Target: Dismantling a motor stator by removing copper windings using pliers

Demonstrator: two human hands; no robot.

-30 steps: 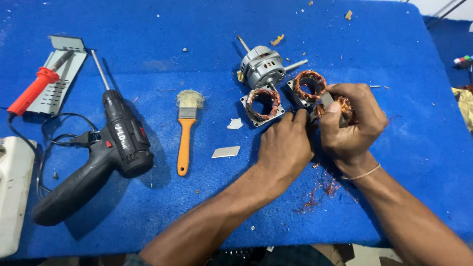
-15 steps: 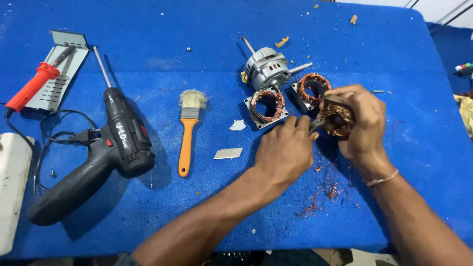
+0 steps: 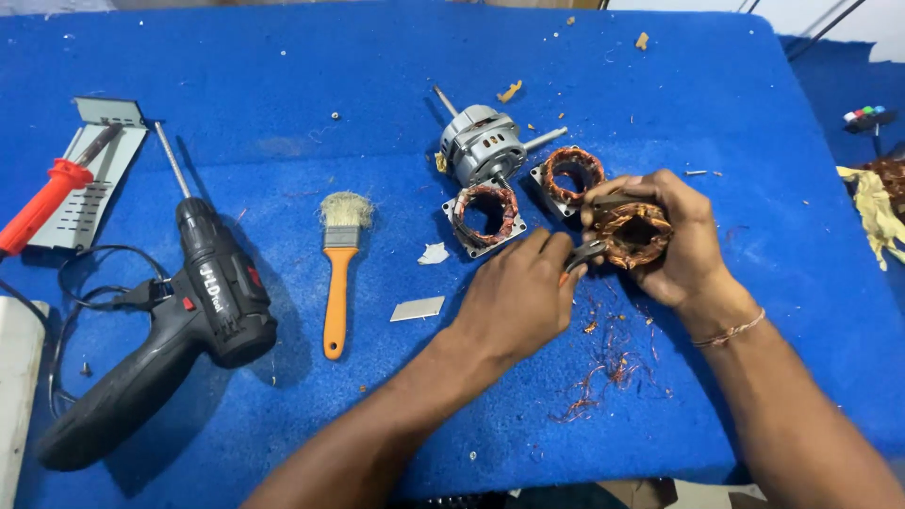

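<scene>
Since the earlier frames, both hands have drifted a little toward the person, and the stator point(image 3: 633, 234) has tipped so its open bore faces more upward. That stator is a squarish stack of dark laminations wound with copper wire; the windings look ragged and loosened, with orange-brown strands bulging around the central hole. It sits above the blue mat point(image 3: 283, 57), clear of the surface, cupped in the right hand point(image 3: 677, 247), whose fingers curl over its far side while the thumb presses its near edge. The left hand point(image 3: 517, 302) is closed around a small tool point(image 3: 583, 254) with a grey metal tip and a touch of orange at the handle; the tip touches the near edge of the stator. Whether the tip grips a wire cannot be told.

Below the hands, cut copper scraps point(image 3: 603, 368) lie scattered on the mat. Just beyond the held stator rest two more stators, one with reddish windings point(image 3: 485, 214) and one with brighter copper windings point(image 3: 569, 173), lying flat and near each other. Behind them lies a grey motor point(image 3: 483, 146) with its shaft sticking out. Further left are an orange-handled brush point(image 3: 337, 269), a small white card point(image 3: 417, 308), a black cordless drill point(image 3: 179, 320) with a long bit, and a red-handled screwdriver point(image 3: 52, 193) resting on a perforated metal plate point(image 3: 90, 179).
</scene>
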